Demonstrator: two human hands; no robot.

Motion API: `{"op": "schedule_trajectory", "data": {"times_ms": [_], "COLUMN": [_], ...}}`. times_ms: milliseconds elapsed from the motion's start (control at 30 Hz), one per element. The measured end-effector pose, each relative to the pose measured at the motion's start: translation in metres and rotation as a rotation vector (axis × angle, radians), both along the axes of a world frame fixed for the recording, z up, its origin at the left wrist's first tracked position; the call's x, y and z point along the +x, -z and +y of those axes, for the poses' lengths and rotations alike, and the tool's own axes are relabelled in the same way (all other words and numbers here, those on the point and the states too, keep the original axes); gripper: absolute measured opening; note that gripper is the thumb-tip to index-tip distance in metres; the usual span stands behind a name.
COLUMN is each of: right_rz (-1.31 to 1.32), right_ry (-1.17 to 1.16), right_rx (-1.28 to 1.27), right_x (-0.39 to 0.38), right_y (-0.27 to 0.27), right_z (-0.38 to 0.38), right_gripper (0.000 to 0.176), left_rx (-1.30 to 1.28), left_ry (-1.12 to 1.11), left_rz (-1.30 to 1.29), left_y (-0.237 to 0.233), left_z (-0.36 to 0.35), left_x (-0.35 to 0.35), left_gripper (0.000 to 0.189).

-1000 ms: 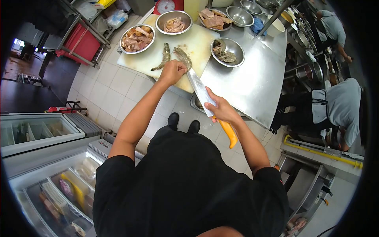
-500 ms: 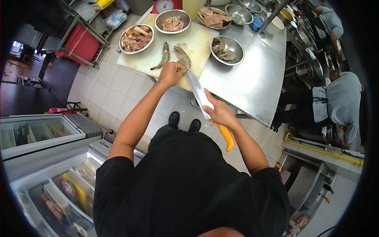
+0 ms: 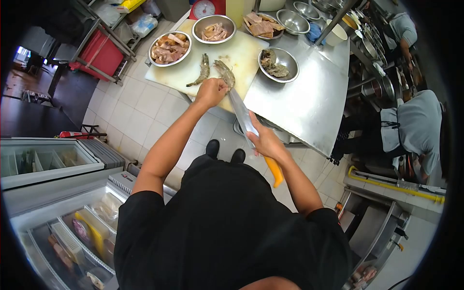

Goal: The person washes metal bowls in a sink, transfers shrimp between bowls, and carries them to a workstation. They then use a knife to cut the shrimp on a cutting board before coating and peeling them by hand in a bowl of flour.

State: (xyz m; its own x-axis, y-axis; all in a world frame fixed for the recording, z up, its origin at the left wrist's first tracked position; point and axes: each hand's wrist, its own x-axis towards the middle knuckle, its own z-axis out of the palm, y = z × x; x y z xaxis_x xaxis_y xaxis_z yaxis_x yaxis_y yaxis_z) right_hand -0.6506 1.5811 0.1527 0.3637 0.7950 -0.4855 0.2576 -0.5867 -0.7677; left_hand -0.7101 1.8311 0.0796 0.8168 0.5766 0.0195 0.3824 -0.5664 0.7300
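Note:
My right hand is wrapped round a knife with a yellow handle, gripping it where blade and handle meet. The blade slants up and left, its tip at the near end of a raw grey-brown shrimp. Pinched at that same end of the shrimp are the fingers of my left hand. Beside it, to the left, a second shrimp lies on the pale cutting board. More shrimp sit in a steel bowl right of the board.
Two steel bowls stand at the board's back: one with meat chunks, one with pale strips. Behind are a red scale and a bowl of meat slices. An open freezer is at left; a person bends at right.
The knife and my right hand have shifted slightly, the handle now angled a little more steeply. My left hand keeps its pinch on the shrimp. The view has moved a little.

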Motion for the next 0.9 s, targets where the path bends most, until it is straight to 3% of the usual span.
{"op": "schedule_trajectory", "data": {"times_ms": [67,167,233,300,367,500,567,633,667,733,800,900], "right_rz": [-0.022,-0.005,-0.005,-0.011,0.024,0.067,0.054,0.056,0.053,0.158,0.157,0.132], "right_ry": [-0.092,0.002,0.047,0.111,0.166,0.187,0.193,0.259,0.267,0.407,0.476,0.570], "right_rx": [0.001,-0.175,-0.114,-0.050,-0.038,-0.077,-0.088,0.049,0.053,0.112,0.144,0.201], "right_x": [0.014,0.014,0.017,0.021,0.023,0.021,0.021,0.017,0.016,0.015,0.013,0.012], "right_y": [-0.012,-0.040,-0.032,-0.021,-0.018,-0.025,-0.018,-0.015,-0.016,-0.020,-0.019,-0.018], "right_z": [-0.027,-0.040,-0.042,-0.040,-0.041,-0.044,-0.051,-0.059,-0.062,-0.069,-0.076,-0.084], "right_gripper": [0.065,0.066,0.067,0.067,0.067,0.065,0.065,0.064,0.064,0.066,0.066,0.065], "left_rx": [-0.003,0.154,0.543,0.562,0.615,0.768,0.754,0.704,0.707,0.465,0.379,0.454], "left_ry": [-0.012,0.060,0.226,0.270,0.348,0.279,0.288,0.233,0.240,0.266,0.326,0.389], "left_rz": [-0.002,-0.096,-0.342,-0.262,-0.020,0.017,0.124,-0.130,-0.135,-0.209,-0.221,-0.070], "left_y": [-0.008,-0.016,-0.017,-0.019,-0.022,-0.003,-0.016,-0.020,-0.024,-0.034,-0.048,-0.062], "left_z": [0.004,0.001,0.002,0.006,0.019,0.065,0.076,0.073,0.073,0.064,0.045,0.014], "left_x": [-0.001,0.005,0.018,0.026,0.027,0.012,0.004,0.008,0.019,0.055,0.100,0.172], "left_gripper": [0.014,0.018,0.019,0.017,0.014,0.008,0.011,0.016,0.016,0.022,0.022,0.026]}}
